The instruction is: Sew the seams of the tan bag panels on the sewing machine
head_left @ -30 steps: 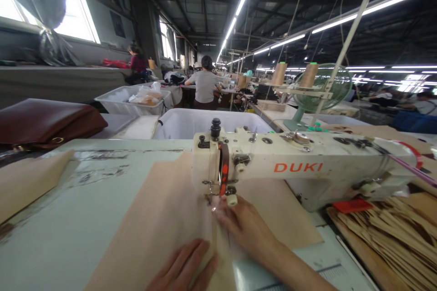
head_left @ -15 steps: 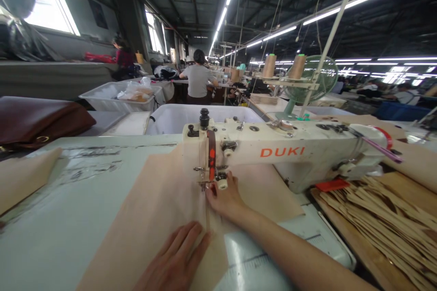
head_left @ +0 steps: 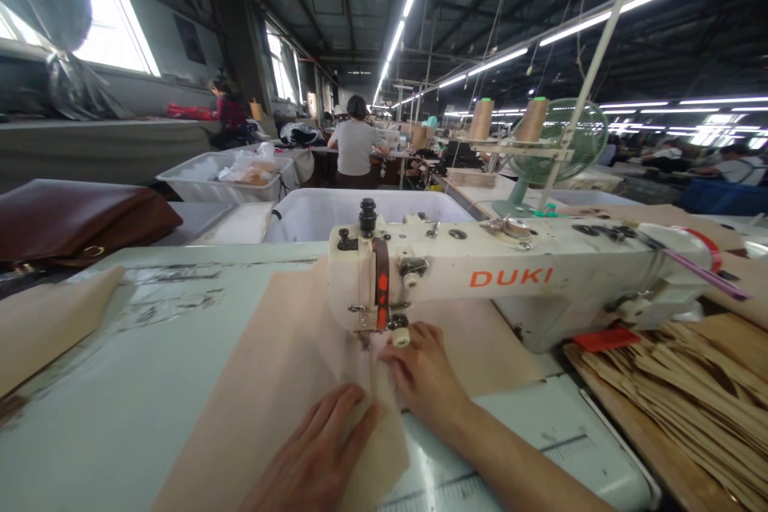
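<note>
A white sewing machine [head_left: 444, 268] marked DUKI stands across the table, its needle area above a large beige sheet [head_left: 258, 368]. My left hand [head_left: 321, 444] lies flat on the sheet in front of the needle, fingers extended beside a narrow strip [head_left: 373, 376]. Just right of the presser foot, my right hand [head_left: 426, 376] has its fingers bent over the sheet, near the machine's lower knob. Its fingertips are close together, and what they may pinch is too small to make out.
On the right, a wooden board [head_left: 732, 336] carries a pile of beige strips [head_left: 678, 392] and a red piece [head_left: 606, 338]. A brown leather bag [head_left: 78, 216] is at the left. White bins [head_left: 360, 204], thread cones [head_left: 482, 120] and a seated person [head_left: 355, 146] are beyond.
My right hand has drawn slightly back from the presser foot, and its fingers have curled more. My left hand stays flat on the sheet. The whole view has shifted a little.
</note>
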### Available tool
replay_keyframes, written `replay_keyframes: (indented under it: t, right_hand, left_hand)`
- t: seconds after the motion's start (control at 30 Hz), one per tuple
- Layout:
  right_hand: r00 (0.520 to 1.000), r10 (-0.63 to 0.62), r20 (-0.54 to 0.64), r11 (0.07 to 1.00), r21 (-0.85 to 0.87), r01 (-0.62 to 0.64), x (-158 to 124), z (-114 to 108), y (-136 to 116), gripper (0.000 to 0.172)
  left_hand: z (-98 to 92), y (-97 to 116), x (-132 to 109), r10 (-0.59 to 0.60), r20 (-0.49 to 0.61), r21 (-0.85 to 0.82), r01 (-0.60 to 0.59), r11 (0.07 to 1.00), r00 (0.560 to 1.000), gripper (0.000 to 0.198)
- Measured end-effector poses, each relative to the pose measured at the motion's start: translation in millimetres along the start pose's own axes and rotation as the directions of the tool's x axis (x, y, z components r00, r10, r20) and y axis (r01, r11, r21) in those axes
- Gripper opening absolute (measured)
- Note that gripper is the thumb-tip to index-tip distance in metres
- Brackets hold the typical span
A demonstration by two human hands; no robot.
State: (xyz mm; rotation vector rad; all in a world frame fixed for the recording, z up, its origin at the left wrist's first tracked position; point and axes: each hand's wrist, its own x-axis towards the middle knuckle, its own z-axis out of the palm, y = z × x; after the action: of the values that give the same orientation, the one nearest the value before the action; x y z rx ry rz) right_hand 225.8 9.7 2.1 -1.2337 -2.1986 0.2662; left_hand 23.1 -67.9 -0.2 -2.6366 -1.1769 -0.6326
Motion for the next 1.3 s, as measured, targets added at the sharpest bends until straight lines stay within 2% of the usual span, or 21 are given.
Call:
replay_keyframes:
  t: [0.27, 0.37, 0.5, 0.57, 0.67, 0.77, 0.83, 0.9, 1.1, 1.2, 1.3]
  right_hand:
    - [0.999, -0.023, -0.034, 0.998, 0.061, 0.025, 3, 4, 7, 0.039]
    - [0.998, -0.017, -0.053, 0.996, 0.082, 0.021, 3, 2, 6, 0.04]
    - [0.999, 0.004, -0.043, 0.995, 0.103, 0.001, 4, 1, 5, 0.039]
    - [0.999, 0.01, -0.038, 0.994, 0.11, -0.006, 4, 1, 6, 0.038]
    - [0.999, 0.008, -0.04, 0.994, 0.106, -0.004, 3, 3, 7, 0.037]
    - [0.999, 0.01, -0.046, 0.996, 0.091, -0.006, 3, 4, 7, 0.036]
    - [0.999, 0.014, -0.039, 0.997, 0.081, -0.011, 3, 4, 6, 0.037]
    - [0.999, 0.021, -0.031, 0.997, 0.071, -0.019, 3, 3, 5, 0.038]
    - [0.999, 0.047, -0.022, 0.998, 0.039, -0.046, 4, 3, 4, 0.031]
    - [0.999, 0.05, -0.016, 0.999, 0.014, -0.05, 4, 5, 6, 0.028]
    - [0.999, 0.046, -0.011, 0.999, -0.007, -0.047, 4, 6, 7, 0.026]
  left_hand:
    - [5.4, -15, 13, -0.017, 0.011, -0.036, 0.018, 0.999, 1.0, 0.08]
    - [13.8, -25, 14, -0.029, 0.087, -0.111, 0.039, 0.993, 0.996, 0.089]
    - [28.0, -37, 13, -0.129, 0.254, -0.229, 0.19, 0.955, 0.958, 0.096]
    - [28.4, -38, 13, -0.13, 0.295, -0.255, 0.209, 0.944, 0.947, 0.094]
    - [16.0, -33, 17, -0.113, 0.29, -0.297, 0.201, 0.933, 0.95, 0.086]
    - [-0.8, -28, 24, -0.151, 0.289, -0.328, 0.246, 0.912, 0.945, 0.075]
    - [-4.3, -29, 28, -0.158, 0.291, -0.341, 0.256, 0.905, 0.944, 0.072]
    - [1.5, -34, 28, -0.144, 0.295, -0.344, 0.246, 0.906, 0.945, 0.076]
    - [34.2, -51, 20, -0.162, 0.321, -0.271, 0.255, 0.928, 0.933, 0.086]
    - [37.6, -53, 21, -0.176, 0.336, -0.26, 0.271, 0.927, 0.925, 0.087]
    - [35.8, -53, 22, -0.159, 0.302, -0.286, 0.249, 0.925, 0.94, 0.088]
